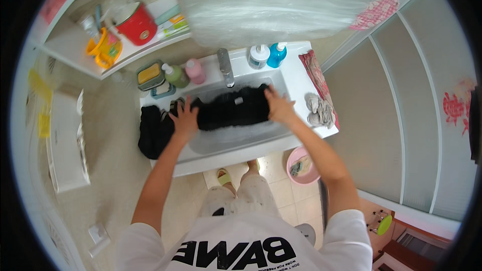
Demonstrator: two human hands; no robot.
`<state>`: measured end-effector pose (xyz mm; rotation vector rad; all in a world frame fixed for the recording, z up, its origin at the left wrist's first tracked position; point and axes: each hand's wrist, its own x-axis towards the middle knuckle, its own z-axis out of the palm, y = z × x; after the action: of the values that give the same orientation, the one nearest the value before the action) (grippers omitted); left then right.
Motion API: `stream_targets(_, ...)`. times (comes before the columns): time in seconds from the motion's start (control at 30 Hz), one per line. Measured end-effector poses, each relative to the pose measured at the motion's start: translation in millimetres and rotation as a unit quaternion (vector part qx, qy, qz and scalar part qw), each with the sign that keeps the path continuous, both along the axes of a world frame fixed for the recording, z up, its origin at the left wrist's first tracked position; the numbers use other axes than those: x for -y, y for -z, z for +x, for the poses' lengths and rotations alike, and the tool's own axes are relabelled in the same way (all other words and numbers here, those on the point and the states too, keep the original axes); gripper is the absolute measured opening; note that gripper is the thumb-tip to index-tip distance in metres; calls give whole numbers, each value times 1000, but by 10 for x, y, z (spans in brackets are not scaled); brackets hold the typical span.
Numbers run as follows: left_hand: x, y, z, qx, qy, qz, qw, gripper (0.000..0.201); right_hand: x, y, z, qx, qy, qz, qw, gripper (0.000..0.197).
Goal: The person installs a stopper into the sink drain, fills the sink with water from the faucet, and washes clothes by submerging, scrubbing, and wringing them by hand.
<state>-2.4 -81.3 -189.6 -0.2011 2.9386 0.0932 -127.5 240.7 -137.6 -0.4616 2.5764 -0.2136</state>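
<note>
A black garment [231, 109] stretches as a wide band across the sink basin [241, 143], with a small pale label at its upper edge. My left hand [185, 120] is at its left end, thumb side on the cloth and the other fingers spread. At the right end my right hand [279, 107] grips the edge, its outer fingers apart. Both palms are hidden. Left of my left hand, a second black garment [154, 133] lies bunched on the counter. The faucet [226, 68] stands just behind the basin.
Green [175, 76] and pink pump bottles [195, 72] stand behind left, a white bottle [258, 57] and a blue bottle [276, 55] behind right. Grey socks [320, 110] lie on the right counter. A pink bucket [303, 168] is on the floor. A shelf [140, 52] overhangs the left.
</note>
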Motion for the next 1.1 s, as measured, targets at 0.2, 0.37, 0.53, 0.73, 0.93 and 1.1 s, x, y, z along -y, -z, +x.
stream_targets(0.2,-962,1008,-508,-6,10,55,998,39,577,1427,103,-39,-29,-31,998,83)
stream_targets(0.37,-1158,1736,-646,-44,-70,63,995,48,688,1930,29,-12,44,-150,988,79)
stream_targets(0.53,-973,2348,-563,-19,-136,130,982,48,922,2617,148,30,70,-235,969,76)
stream_targets(0.73,-1401,1664,-1083,228,27,94,969,63,513,3182,-66,6,88,-157,984,63)
stream_targets(0.93,-165,1213,-403,75,-48,310,947,52,311,1836,-19,16,-159,-193,968,56)
stream_targets(1.1,324,-207,-177,-10,-135,374,918,59,-51,483,-91,-1,-14,-269,963,47)
